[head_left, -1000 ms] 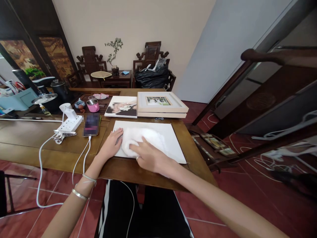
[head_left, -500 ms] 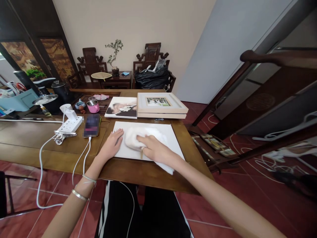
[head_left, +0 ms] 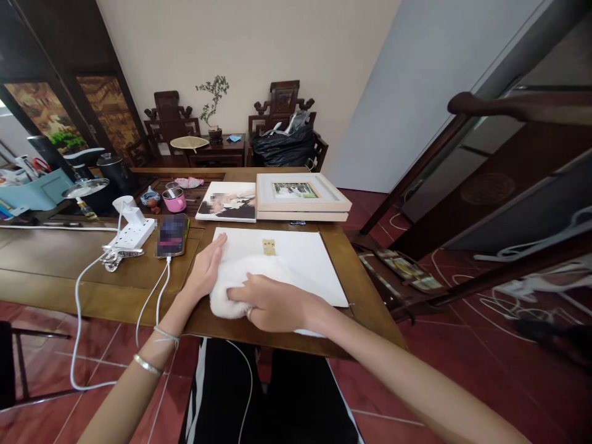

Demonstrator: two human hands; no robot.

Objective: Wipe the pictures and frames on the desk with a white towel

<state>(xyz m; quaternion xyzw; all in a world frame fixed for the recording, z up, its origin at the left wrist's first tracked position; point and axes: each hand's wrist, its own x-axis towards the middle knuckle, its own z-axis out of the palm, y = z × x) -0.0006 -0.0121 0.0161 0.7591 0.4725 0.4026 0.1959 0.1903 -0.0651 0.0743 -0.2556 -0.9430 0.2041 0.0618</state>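
Observation:
On the table lies a flat white board point(head_left: 305, 256), with a small gold-coloured hanging bracket point(head_left: 269, 246) near its middle. My right hand point(head_left: 272, 302) grips a fluffy white cloth point(head_left: 231, 274) and presses it over the board's front left part, at the near edge. A bit of white cloth also shows beneath my right wrist. My left hand point(head_left: 206, 265) rests along the left edge of the board, fingers stretched out and holding nothing, close beside the cloth. The cloth hides the near left corner of the board.
Behind the board stand a photo print point(head_left: 226, 200) and stacked pale wooden frames point(head_left: 303, 196). To the left are a charging phone point(head_left: 172, 235), a power strip point(head_left: 134, 234), a pink mug point(head_left: 174, 200) and cables. A dark wooden chair point(head_left: 490, 148) stands at the right.
My right hand has moved the cloth toward me and left, from the board's middle to its near edge, uncovering the bracket. My left hand stays at the left edge, slightly shifted.

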